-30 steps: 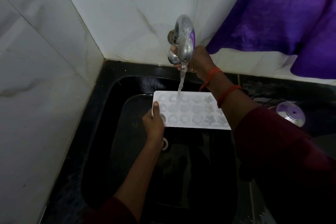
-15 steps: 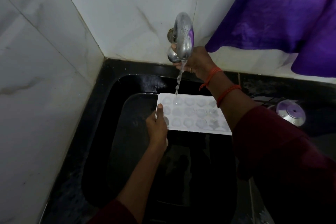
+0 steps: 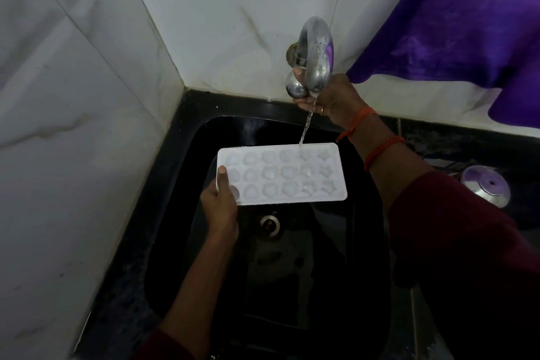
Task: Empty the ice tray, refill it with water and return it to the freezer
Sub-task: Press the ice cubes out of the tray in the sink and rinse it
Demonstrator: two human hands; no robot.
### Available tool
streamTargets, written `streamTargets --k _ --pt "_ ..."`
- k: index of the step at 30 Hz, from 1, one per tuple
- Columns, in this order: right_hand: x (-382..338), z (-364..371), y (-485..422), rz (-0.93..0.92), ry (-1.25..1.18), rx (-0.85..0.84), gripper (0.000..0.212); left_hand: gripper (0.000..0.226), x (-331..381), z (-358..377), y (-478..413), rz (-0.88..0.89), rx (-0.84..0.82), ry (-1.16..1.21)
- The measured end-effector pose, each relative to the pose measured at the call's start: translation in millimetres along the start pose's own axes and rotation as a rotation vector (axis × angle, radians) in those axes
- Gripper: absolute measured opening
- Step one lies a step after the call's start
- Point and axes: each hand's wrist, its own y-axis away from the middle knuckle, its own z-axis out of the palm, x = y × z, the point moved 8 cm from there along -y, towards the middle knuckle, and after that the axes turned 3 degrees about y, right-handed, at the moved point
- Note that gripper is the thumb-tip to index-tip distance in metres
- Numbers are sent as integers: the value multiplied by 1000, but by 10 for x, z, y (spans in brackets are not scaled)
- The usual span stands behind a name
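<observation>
My left hand (image 3: 220, 207) pinches the tray (image 3: 282, 174) at its left short end, thumb on top, over the sink (image 3: 187, 137), long axis left-right, while my right hand (image 3: 330, 102) curls round the tap (image 3: 317, 55), stream hitting the far-right edge.

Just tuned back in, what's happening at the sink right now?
A person is refilling the ice tray. The left hand grips it by its left end, holding it over the black sink. The right hand holds the tap knob at the wall, and a thin stream of water from the spout lands near the tray's far edge, towards its right end.
</observation>
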Motion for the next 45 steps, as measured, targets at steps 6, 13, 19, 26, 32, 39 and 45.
streamTargets --k 6,13,19,26,32,39,45 --pt "2 1 7 1 21 4 38 30 147 -230 -94 49 38 23" --pt "-4 31 67 30 0 4 37 32 180 -397 -153 66 72 21" --pt "32 57 102 35 -52 -27 11 31 146 -447 -191 48 69 26" --pt "139 70 65 70 -170 -63 19 29 155 -449 -175 51 68 55" --pt "186 94 120 106 -225 -13 27 28 152 -369 -204 54 62 55" --pt "134 59 106 75 -171 11 14 31 136 -206 -212 43 41 75" --pt "97 67 82 64 -160 12 15 28 115 -16 -210 36 22 82"
